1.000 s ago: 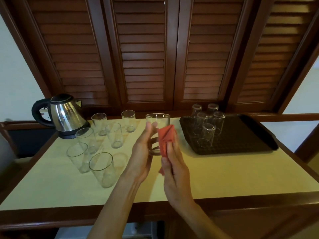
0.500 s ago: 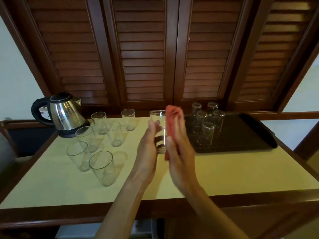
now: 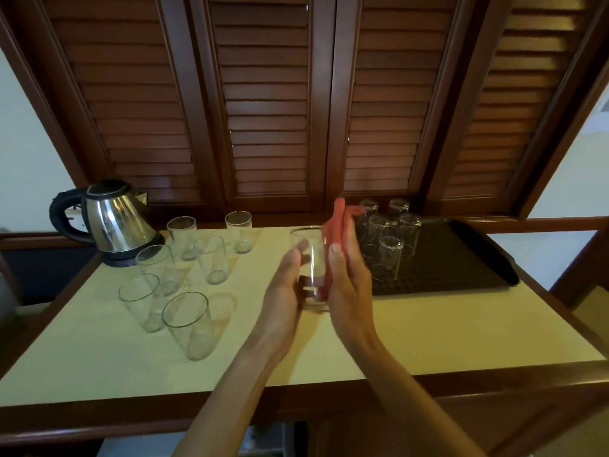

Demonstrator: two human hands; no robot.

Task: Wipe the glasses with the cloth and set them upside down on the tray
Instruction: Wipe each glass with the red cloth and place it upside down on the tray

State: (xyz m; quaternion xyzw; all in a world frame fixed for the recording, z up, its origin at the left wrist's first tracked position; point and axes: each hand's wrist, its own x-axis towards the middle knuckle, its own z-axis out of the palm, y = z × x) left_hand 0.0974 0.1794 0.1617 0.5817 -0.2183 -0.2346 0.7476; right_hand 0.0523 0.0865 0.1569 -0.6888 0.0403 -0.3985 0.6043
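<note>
Since a second ago right hand (image 3: pixel 349 275) and red cloth (image 3: pixel 337 222) rose up glass (image 3: pixel 309 258) side, frame centre; left hand (image 3: pixel 283 291) grips glass, right fingers flat press cloth; tray (image 3: pixel 461 258) at right

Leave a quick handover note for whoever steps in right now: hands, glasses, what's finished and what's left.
Left hand holds a clear drinking glass upright above the cream table.
Right hand presses the red cloth flat against its side.
Done: five clear glasses upside down on the black tray.
Left: finish this glass, invert it onto the tray, then the six upright glasses near the steel kettle.
</note>
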